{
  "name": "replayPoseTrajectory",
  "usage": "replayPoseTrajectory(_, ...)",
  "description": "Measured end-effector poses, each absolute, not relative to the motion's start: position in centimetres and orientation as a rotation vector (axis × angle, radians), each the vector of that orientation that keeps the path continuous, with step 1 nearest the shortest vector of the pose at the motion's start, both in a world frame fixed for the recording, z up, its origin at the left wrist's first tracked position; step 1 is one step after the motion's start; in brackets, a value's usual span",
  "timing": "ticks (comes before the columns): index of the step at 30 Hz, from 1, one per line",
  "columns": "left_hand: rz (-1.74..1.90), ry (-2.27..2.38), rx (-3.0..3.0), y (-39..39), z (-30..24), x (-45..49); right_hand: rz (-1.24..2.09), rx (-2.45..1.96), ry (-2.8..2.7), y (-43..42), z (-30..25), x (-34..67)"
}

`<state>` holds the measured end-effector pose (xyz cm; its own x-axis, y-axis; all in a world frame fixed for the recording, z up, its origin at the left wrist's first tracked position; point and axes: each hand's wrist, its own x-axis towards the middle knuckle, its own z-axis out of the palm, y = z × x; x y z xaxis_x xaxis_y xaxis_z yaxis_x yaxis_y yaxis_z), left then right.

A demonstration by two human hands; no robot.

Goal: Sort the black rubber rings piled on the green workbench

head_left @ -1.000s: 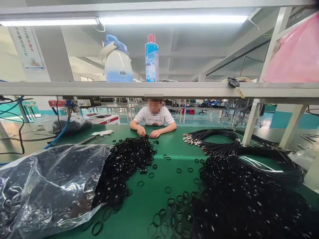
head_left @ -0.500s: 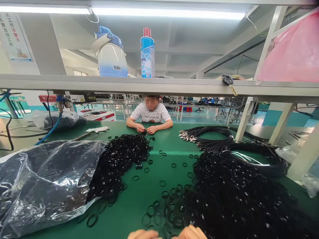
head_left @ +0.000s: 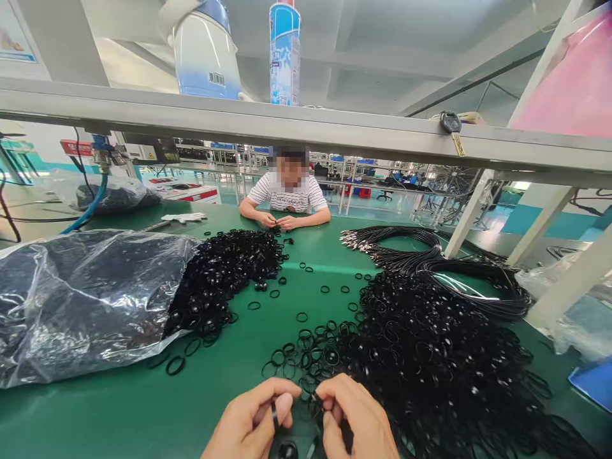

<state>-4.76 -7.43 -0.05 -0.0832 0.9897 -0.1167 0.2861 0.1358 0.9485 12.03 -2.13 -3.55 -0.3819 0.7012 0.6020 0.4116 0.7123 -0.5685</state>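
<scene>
At the lower middle of the head view, my left hand (head_left: 253, 417) is closed, with the dark edge of a small black ring (head_left: 274, 415) showing between thumb and fingers. Close beside it, my right hand (head_left: 357, 417) has its fingertips pinched together. Something small and dark shows at those fingertips, too hidden to make out. A rounded black piece (head_left: 287, 450) lies below and between the hands. Loose black rings lie just beyond my fingertips, at the edge of a large heap of black rings (head_left: 430, 357) on the right of the green table (head_left: 143, 421).
A clear plastic bag (head_left: 95, 299) lies at left, beside another heap of black pieces (head_left: 229, 268). Coiled black cables (head_left: 406, 245) rest at the back right. A co-worker (head_left: 289, 197) sits opposite, hands together. A metal shelf (head_left: 287, 127) spans above, holding a jug and a spray can.
The view has tilted downward, so the shelf sits higher in it. Both my hands have come further into view from the bottom edge and now show pinched fingers.
</scene>
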Motion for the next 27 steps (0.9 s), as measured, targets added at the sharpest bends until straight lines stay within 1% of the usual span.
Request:
replayPoseTrajectory(5, 0.958, 1.577, 1.582, -7.0, 2.2, -3.8, 0.521, -0.954, -2.106, -2.4, -2.8, 12.4)
replayPoseTrajectory(8, 0.987, 1.587, 1.587, -7.4, 2.8, -3.9, 0.523, -1.040, -2.105, -2.3, -2.4, 12.7)
replayPoseTrajectory(11, 0.991, 1.600, 1.486, -8.0, 2.2, -4.7, 0.559, -1.044, -2.148, -1.8, -1.7, 13.2)
replayPoseTrajectory(13, 0.967, 1.631, 1.498, -8.2, 1.4, -5.1, 0.647, -1.057, -2.168, -1.5, -1.2, 13.4)
replayPoseTrajectory(17, 0.904, 1.670, 1.702, -8.3, 0.4, -4.9, 0.847, -1.074, -2.126, -1.8, -0.9, 12.9)
replayPoseTrajectory(20, 0.851, 1.637, 1.822, -8.3, 0.3, -4.1, 0.921, -1.000, -2.074, -2.3, -1.0, 12.4)
replayPoseTrajectory(22, 0.845, 1.694, 1.818, -8.3, 0.5, -4.0, 0.844, -0.988, -2.077, -2.4, -1.0, 12.5)
replayPoseTrajectory(24, 0.862, 1.752, 1.734, -8.3, 0.7, -4.4, 0.668, -0.981, -2.117, -2.2, -0.8, 12.8)
replayPoseTrajectory(27, 0.887, 1.698, 1.620, -8.2, 1.0, -5.6, 0.385, -0.877, -2.189, -1.8, -1.1, 13.0)
